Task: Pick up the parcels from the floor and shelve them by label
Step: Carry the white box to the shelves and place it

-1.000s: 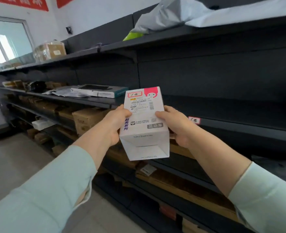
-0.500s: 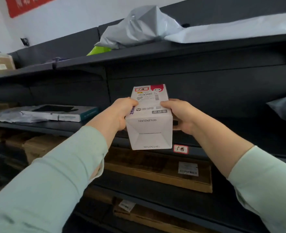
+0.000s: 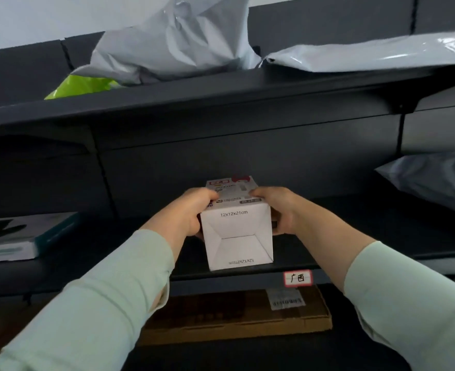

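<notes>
A white carton parcel, printed "12x12x21cm" with a shipping label and a pink mark on top, lies lengthwise on the dark middle shelf at its front edge. My left hand grips its left side and my right hand grips its right side, thumbs on the top face. A red-bordered shelf tag with handwritten characters sticks to the shelf lip just below and right of the carton.
Grey poly mailers and a lime-green bag lie on the top shelf. Another grey mailer sits at the right of the middle shelf, a flat teal-edged box at its left. A flat brown carton fills the shelf below.
Both hands have carried the white carton forward and down, from in front of the shelving into the middle bay; it now rests on the shelf above the tag.
</notes>
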